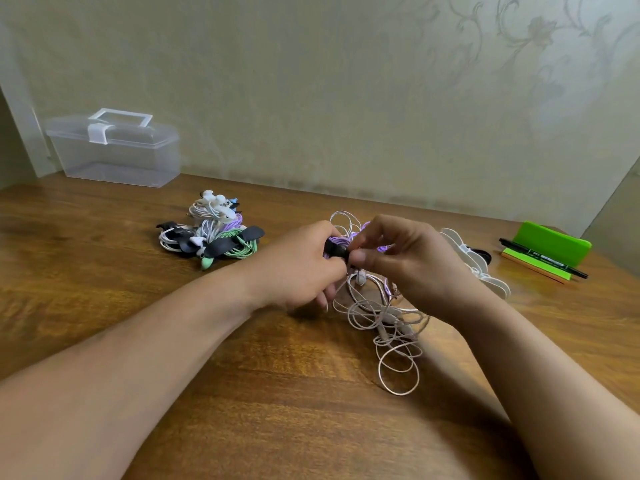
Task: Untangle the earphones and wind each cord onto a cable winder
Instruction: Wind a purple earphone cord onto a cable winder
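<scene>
My left hand [299,268] grips a black cable winder [335,251] wound with purple cord [341,240], held just above the table. My right hand [405,261] pinches the cord at the winder's right side. Below and between the hands lies a loose tangle of pale pink earphone cord [388,327], its loops trailing toward me. More pink loops [344,220] show behind the hands. A pile of wound earphones on winders [211,230], white, purple, green and black, sits to the left.
Spare white winders [478,261] lie right of my right hand. A green sticky-note holder [550,247] with a black marker [543,258] is at the far right. A clear plastic box [114,150] stands at the back left against the wall. All rests on a wooden table [277,393].
</scene>
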Demonstrator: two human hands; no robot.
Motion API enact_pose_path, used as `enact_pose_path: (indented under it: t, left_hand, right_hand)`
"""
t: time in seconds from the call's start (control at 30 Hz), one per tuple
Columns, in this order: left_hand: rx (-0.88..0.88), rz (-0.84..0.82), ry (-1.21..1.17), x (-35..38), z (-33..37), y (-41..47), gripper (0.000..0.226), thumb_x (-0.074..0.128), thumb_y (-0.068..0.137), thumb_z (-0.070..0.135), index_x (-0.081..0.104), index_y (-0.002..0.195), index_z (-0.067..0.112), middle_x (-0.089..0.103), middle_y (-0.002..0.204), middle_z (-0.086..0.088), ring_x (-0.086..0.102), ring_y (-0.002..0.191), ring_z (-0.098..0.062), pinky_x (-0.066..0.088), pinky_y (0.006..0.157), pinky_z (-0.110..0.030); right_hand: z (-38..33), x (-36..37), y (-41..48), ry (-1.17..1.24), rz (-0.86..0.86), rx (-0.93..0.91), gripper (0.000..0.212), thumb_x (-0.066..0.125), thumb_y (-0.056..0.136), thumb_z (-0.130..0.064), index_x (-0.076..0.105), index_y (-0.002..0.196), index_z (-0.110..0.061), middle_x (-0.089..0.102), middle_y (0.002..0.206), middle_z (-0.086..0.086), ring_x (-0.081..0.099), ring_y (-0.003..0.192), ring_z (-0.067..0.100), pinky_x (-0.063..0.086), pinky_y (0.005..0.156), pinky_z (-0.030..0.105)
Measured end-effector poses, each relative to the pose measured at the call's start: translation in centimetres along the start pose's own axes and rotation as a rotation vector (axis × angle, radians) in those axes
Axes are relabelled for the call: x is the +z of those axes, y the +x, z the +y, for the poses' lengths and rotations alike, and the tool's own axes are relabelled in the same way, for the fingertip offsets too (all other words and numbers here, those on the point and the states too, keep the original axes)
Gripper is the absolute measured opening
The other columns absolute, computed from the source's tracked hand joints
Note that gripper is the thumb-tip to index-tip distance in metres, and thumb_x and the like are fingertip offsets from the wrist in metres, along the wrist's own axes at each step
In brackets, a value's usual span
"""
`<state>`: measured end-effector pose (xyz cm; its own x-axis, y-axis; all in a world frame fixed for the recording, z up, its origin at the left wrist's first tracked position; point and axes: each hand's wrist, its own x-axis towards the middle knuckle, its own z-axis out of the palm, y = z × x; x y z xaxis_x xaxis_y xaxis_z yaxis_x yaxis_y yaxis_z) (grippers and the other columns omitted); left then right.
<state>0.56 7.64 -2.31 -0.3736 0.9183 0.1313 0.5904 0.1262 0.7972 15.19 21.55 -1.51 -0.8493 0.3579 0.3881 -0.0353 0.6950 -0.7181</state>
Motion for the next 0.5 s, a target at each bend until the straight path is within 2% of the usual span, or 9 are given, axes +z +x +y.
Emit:
enact_pose_path:
  t: [0.07, 0.1, 0.2, 0.3, 0.43, 0.5]
  left_hand:
    - [-0.005, -0.016, -0.049, -0.13, -0.03, 0.05, 0.032, 0.055, 0.08, 0.029, 0.053, 0.111, 0.022, 0.074, 0.079, -0.01, 0.074, 0.069, -0.027, 0.062, 0.075, -0.053]
    - [-0.001, -0.023, -0.063, -0.2, -0.07, 0.06, 0.03, 0.056, 0.08, 0.028, 0.053, 0.11, 0.022, 0.073, 0.078, -0.009, 0.073, 0.069, -0.026, 0.062, 0.076, -0.053]
    - [0.039, -0.028, -0.082, -0.18, -0.19, 0.11, 0.014, 0.059, 0.096, 0.013, 0.054, 0.108, 0.019, 0.071, 0.076, -0.009, 0.071, 0.068, -0.024, 0.062, 0.077, -0.054]
    - [0.065, -0.012, -0.105, 0.01, -0.38, 0.14, 0.012, 0.058, 0.099, 0.005, 0.055, 0.108, 0.014, 0.069, 0.076, -0.011, 0.07, 0.069, -0.026, 0.061, 0.077, -0.055]
    - [0.111, -0.037, -0.158, 0.06, 0.0, -0.06, 0.012, 0.058, 0.101, 0.002, 0.056, 0.106, 0.013, 0.067, 0.078, -0.012, 0.068, 0.073, -0.026, 0.059, 0.076, -0.049]
    - [0.118, -0.05, -0.186, -0.05, -0.07, -0.08, 0.012, 0.057, 0.101, 0.0, 0.056, 0.106, 0.011, 0.066, 0.078, -0.012, 0.066, 0.074, -0.025, 0.058, 0.077, -0.049]
  right_hand:
    - [0.27, -0.01, 0.05, 0.141, 0.007, 0.026, 0.007, 0.079, 0.091, -0.011, 0.073, 0.088, -0.013, 0.077, 0.086, 0.003, 0.07, 0.079, 0.014, 0.055, 0.075, 0.034]
    - [0.29, 0.06, 0.07, 0.196, 0.014, 0.036, 0.007, 0.078, 0.091, -0.011, 0.071, 0.088, -0.01, 0.078, 0.085, 0.006, 0.07, 0.079, 0.017, 0.055, 0.076, 0.036]
    - [0.31, 0.06, 0.17, 0.29, 0.037, 0.064, 0.014, 0.076, 0.091, -0.011, 0.068, 0.089, 0.0, 0.077, 0.083, 0.012, 0.07, 0.077, 0.019, 0.053, 0.074, 0.03]
    - [0.33, -0.41, 0.27, 0.276, 0.022, 0.087, 0.012, 0.074, 0.095, -0.017, 0.072, 0.09, -0.006, 0.077, 0.09, 0.019, 0.069, 0.08, 0.023, 0.052, 0.075, 0.034]
    - [0.12, -0.64, 0.17, 0.241, 0.028, 0.128, 0.011, 0.072, 0.098, -0.021, 0.073, 0.092, -0.012, 0.073, 0.081, 0.008, 0.06, 0.069, 0.012, 0.044, 0.063, 0.024]
    - [-0.03, -0.44, 0.23, 0.269, 0.038, 0.14, 0.01, 0.072, 0.097, -0.019, 0.07, 0.092, -0.012, 0.07, 0.079, 0.007, 0.058, 0.069, 0.014, 0.044, 0.061, 0.027]
